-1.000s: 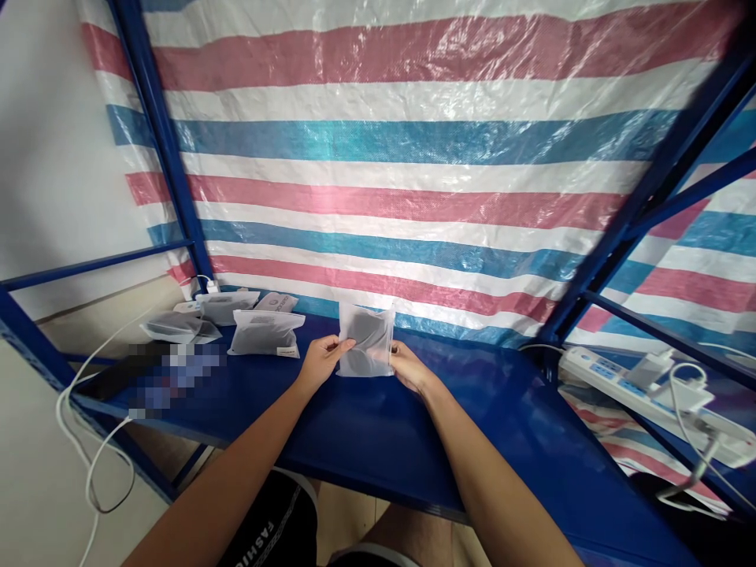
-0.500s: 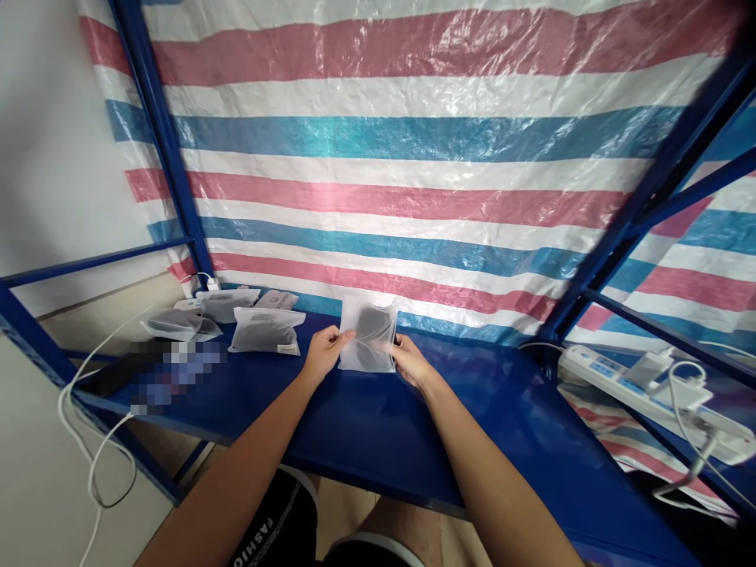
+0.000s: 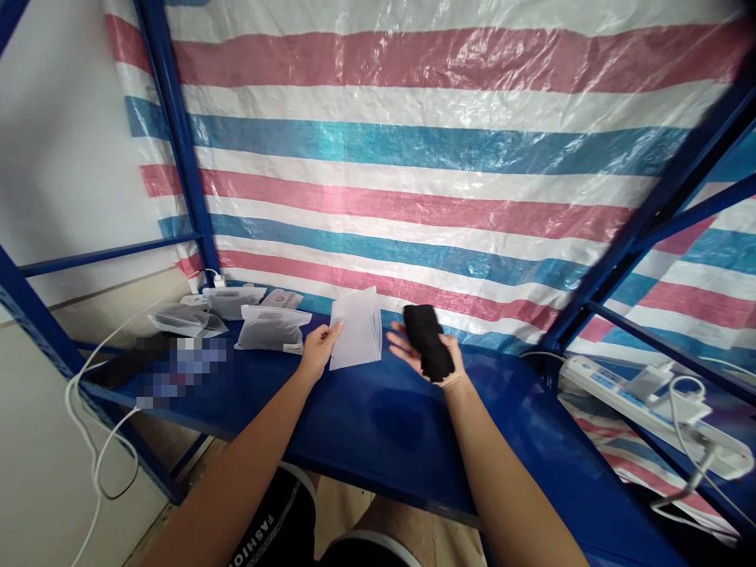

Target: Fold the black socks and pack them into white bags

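My left hand (image 3: 319, 350) pinches the left edge of a frosted plastic pouch (image 3: 356, 329), which stands tilted above the blue tabletop and looks flat. To the right of it, my right hand (image 3: 452, 364) is turned palm up and holds a folded black cloth bundle (image 3: 426, 340). The thumb lies over the bundle's right side while the other fingers spread out behind it on the left. What garment the cloth is, I cannot tell. Just left of my left hand stands a filled frosted zip pouch (image 3: 275, 327) with a small white label.
More frosted pouches (image 3: 235, 302) lie at the back left, near a blurred-out patch (image 3: 183, 370). White cables (image 3: 94, 441) hang off the left edge. A white power strip (image 3: 650, 409) with plugs sits at the right. Blue metal posts (image 3: 177, 134) and a striped plastic sheet (image 3: 383, 157) enclose the blue tabletop (image 3: 378, 441).
The black bundle has come out of the frosted pouch and moved right in my right hand. My left hand still holds the pouch, now flat. The view has shifted slightly.
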The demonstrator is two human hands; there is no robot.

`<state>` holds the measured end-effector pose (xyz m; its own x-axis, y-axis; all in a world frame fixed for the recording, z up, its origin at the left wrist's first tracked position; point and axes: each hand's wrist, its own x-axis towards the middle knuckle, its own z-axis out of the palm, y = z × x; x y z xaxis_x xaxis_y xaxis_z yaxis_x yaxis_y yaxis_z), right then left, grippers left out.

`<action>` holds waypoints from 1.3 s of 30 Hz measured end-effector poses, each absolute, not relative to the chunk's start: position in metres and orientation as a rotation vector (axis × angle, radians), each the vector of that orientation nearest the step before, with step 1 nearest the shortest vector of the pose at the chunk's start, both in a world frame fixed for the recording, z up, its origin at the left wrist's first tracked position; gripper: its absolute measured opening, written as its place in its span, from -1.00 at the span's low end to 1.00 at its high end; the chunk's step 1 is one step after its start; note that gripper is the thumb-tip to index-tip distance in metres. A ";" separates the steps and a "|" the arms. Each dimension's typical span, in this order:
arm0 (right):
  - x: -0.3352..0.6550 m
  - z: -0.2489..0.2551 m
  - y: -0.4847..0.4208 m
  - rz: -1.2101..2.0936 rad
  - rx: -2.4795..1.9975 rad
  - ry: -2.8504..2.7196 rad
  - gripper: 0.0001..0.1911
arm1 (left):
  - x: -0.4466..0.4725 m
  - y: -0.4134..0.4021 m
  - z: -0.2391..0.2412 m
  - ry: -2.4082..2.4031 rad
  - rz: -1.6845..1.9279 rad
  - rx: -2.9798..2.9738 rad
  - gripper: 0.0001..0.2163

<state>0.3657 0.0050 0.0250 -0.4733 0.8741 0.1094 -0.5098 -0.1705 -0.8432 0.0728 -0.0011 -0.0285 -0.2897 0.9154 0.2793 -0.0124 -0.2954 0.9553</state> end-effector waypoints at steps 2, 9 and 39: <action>0.373 0.030 0.007 1.711 -0.353 -0.931 -0.34 | 0.069 -0.003 -0.032 1.293 1.616 1.326 -0.50; 0.379 0.012 0.043 1.482 -0.711 -0.525 -0.76 | 0.082 -0.022 -0.028 1.729 1.540 2.123 -0.62; 0.359 0.009 0.019 0.354 -1.050 -1.885 -0.47 | 0.069 -0.011 -0.025 1.767 0.983 2.582 -0.68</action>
<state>0.3595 0.0190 0.0090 -0.2138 0.7853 0.5810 0.5208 0.5948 -0.6123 0.0689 -0.0107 -0.0252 0.2434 0.8032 0.5438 0.8856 -0.4127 0.2131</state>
